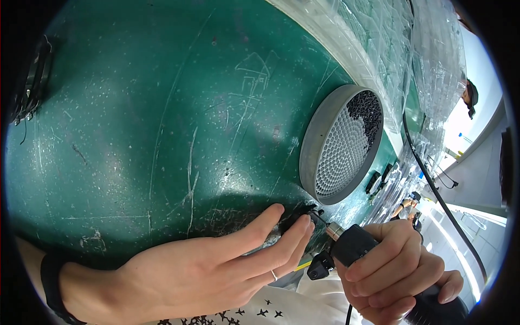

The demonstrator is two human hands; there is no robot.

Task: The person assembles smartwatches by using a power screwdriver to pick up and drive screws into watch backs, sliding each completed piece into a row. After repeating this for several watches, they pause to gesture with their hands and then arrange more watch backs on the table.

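Note:
My left hand [216,265] reaches in from the lower left, a black band on its wrist and a ring on one finger. Its fingertips pinch a small black part [297,218] on the green table; the fingers hide much of that part. In my right hand [398,265] is a black electric screwdriver [349,242], gripped round its body. The thin bit of the screwdriver points at the black part, its tip at or very near it. Just beyond the part sits a round grey dish [310,157] with a honeycomb bottom. Many tiny black screws [366,114] are heaped along its far side.
Green scratched table [162,135] extends to the left, where a black object [32,81] lies at the edge. Clear plastic packaging [374,49] covers the far right. Small black parts [377,180] lie beside the dish. A black cable [433,179] runs down the right. Other people appear there.

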